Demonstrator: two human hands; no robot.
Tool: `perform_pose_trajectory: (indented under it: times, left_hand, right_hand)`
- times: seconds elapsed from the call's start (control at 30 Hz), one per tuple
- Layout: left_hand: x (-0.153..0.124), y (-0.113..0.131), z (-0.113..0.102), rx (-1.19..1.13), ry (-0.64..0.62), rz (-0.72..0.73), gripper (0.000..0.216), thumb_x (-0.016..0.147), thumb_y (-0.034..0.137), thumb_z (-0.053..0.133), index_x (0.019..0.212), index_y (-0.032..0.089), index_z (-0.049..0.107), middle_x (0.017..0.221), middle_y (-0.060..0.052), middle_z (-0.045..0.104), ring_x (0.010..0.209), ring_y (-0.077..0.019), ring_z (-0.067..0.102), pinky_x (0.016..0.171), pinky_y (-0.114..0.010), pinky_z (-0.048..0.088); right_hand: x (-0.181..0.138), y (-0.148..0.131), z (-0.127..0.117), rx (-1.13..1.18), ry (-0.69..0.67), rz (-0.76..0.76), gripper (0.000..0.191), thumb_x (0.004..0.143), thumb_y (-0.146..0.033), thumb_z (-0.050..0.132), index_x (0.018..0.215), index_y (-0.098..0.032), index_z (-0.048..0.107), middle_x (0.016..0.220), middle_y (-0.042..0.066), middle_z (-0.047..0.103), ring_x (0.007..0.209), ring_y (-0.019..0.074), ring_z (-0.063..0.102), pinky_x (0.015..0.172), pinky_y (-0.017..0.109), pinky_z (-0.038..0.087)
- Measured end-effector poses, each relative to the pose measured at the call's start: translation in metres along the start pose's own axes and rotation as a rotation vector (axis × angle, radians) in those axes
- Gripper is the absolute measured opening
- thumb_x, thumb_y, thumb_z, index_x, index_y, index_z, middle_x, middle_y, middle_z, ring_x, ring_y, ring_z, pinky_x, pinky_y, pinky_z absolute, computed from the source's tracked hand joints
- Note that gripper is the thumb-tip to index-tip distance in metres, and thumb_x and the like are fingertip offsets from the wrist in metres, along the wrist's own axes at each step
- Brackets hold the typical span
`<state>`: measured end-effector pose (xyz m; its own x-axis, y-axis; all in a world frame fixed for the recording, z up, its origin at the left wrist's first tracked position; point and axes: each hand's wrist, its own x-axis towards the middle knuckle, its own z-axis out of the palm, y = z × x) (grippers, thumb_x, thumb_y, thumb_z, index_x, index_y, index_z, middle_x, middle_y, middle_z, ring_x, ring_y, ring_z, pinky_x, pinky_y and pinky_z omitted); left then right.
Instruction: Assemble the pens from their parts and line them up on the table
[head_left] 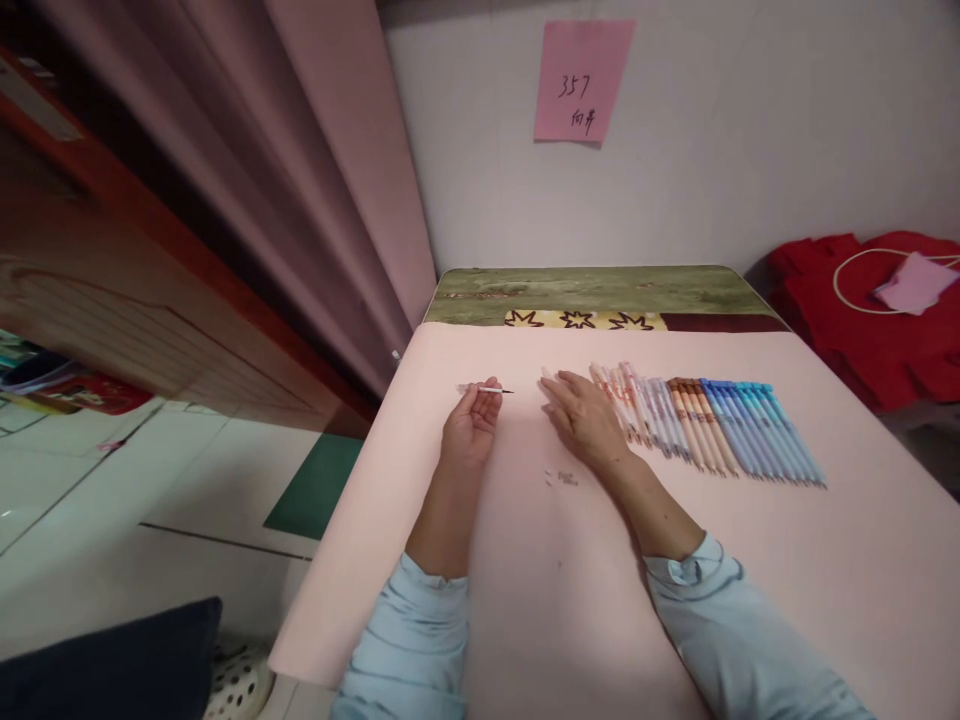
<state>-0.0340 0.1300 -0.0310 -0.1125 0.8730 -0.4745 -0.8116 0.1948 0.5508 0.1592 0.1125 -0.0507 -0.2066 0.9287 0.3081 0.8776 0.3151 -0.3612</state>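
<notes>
My left hand (474,425) is palm up above the paper, its fingers closed around a slim white stick with a dark point, which looks like a pen refill (491,389). The far left end of this stick is pale and see-through. To the right, my right hand (589,415) rests palm down with its fingers stretched out. A small pale end of something (546,373) shows at its fingertips; the rest is hidden under the hand. Beside that hand lies a row of pens (705,425), side by side in groups: white and orange, pale lilac, brown and beige, blue, and turquoise.
A large pink paper sheet (810,570) covers most of the table (600,285), with small marks (566,478) printed on it. A red cloth (840,340) lies at the right. A mauve curtain (322,130) and a wooden door (165,270) stand at the left. A pink note (585,80) hangs on the wall.
</notes>
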Motion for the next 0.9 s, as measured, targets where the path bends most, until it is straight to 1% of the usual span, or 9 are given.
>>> perform_pose_trajectory:
  times: [0.13,0.23,0.33,0.4,0.47,0.57,0.63,0.7,0.9]
  left_hand:
    - [-0.001,-0.001,-0.001,0.016,-0.036,0.006,0.018,0.094,0.016,0.054,0.079,0.011,0.063,0.091,-0.01,0.074,0.078,-0.0118,0.071,0.076,-0.021,0.058]
    - [-0.002,-0.001,-0.001,0.041,-0.027,0.024,0.016,0.094,0.017,0.054,0.082,0.011,0.064,0.093,-0.011,0.075,0.08,-0.0124,0.071,0.078,-0.023,0.058]
    - [-0.003,-0.001,-0.001,0.056,-0.037,0.051,0.015,0.093,0.017,0.055,0.083,0.011,0.064,0.092,-0.011,0.075,0.077,-0.0123,0.071,0.077,-0.024,0.058]
    - [-0.003,-0.002,-0.002,0.072,-0.048,0.073,0.013,0.092,0.018,0.056,0.083,0.011,0.063,0.091,-0.012,0.075,0.076,-0.0125,0.071,0.077,-0.024,0.058]
    - [-0.003,-0.003,-0.002,0.095,-0.054,0.091,0.012,0.091,0.018,0.058,0.083,0.011,0.063,0.09,-0.012,0.075,0.075,-0.0131,0.071,0.077,-0.026,0.058]
    - [-0.002,-0.004,-0.002,0.131,-0.058,0.134,0.011,0.09,0.019,0.059,0.084,0.011,0.062,0.088,-0.012,0.075,0.073,-0.0138,0.071,0.077,-0.027,0.058]
    - [-0.002,-0.004,-0.003,0.145,-0.053,0.167,0.01,0.09,0.019,0.059,0.084,0.011,0.062,0.088,-0.012,0.075,0.073,-0.014,0.071,0.077,-0.028,0.058]
    - [-0.002,-0.004,-0.003,0.155,-0.042,0.185,0.01,0.09,0.019,0.059,0.084,0.011,0.061,0.09,-0.012,0.075,0.075,-0.0143,0.072,0.079,-0.029,0.058]
    - [-0.003,-0.003,-0.002,0.157,-0.029,0.205,0.012,0.088,0.022,0.063,0.085,0.011,0.06,0.093,-0.014,0.074,0.078,-0.0155,0.072,0.085,-0.033,0.056]
  right_hand:
    - [-0.002,0.001,0.005,-0.053,-0.073,-0.013,0.038,0.098,-0.032,0.046,0.131,-0.021,0.06,0.135,0.011,0.057,0.125,0.0241,0.048,0.103,0.037,0.035]
    - [-0.002,-0.003,0.002,-0.038,-0.06,0.035,0.029,0.097,-0.03,0.047,0.112,-0.021,0.069,0.118,0.008,0.066,0.109,0.0207,0.057,0.094,0.031,0.039]
    - [-0.002,-0.009,-0.005,-0.071,-0.034,0.165,0.021,0.093,-0.029,0.051,0.094,-0.021,0.071,0.097,0.007,0.07,0.093,0.0202,0.061,0.081,0.029,0.04]
    - [-0.002,-0.013,-0.008,-0.065,0.004,0.277,0.019,0.092,-0.03,0.053,0.092,-0.021,0.069,0.086,0.006,0.07,0.084,0.0201,0.062,0.074,0.028,0.039]
    - [-0.001,-0.016,-0.012,0.05,0.056,0.343,0.02,0.09,-0.032,0.053,0.099,-0.021,0.066,0.081,0.004,0.07,0.077,0.0192,0.062,0.07,0.027,0.038]
    - [0.002,-0.017,-0.013,0.432,0.088,0.333,0.033,0.088,-0.036,0.054,0.116,-0.019,0.06,0.081,0.003,0.07,0.074,0.0175,0.063,0.07,0.026,0.043]
    - [0.003,-0.017,-0.011,0.692,0.055,0.326,0.035,0.088,-0.04,0.052,0.112,-0.017,0.061,0.082,0.004,0.071,0.075,0.0169,0.065,0.071,0.027,0.046]
    - [0.004,-0.017,-0.008,0.854,0.017,0.349,0.032,0.088,-0.043,0.05,0.101,-0.016,0.063,0.082,0.005,0.071,0.075,0.0167,0.065,0.069,0.026,0.048]
    - [0.002,-0.019,-0.007,0.924,-0.016,0.324,0.028,0.082,-0.042,0.06,0.094,-0.017,0.061,0.073,0.001,0.066,0.062,0.0129,0.057,0.058,0.022,0.043]
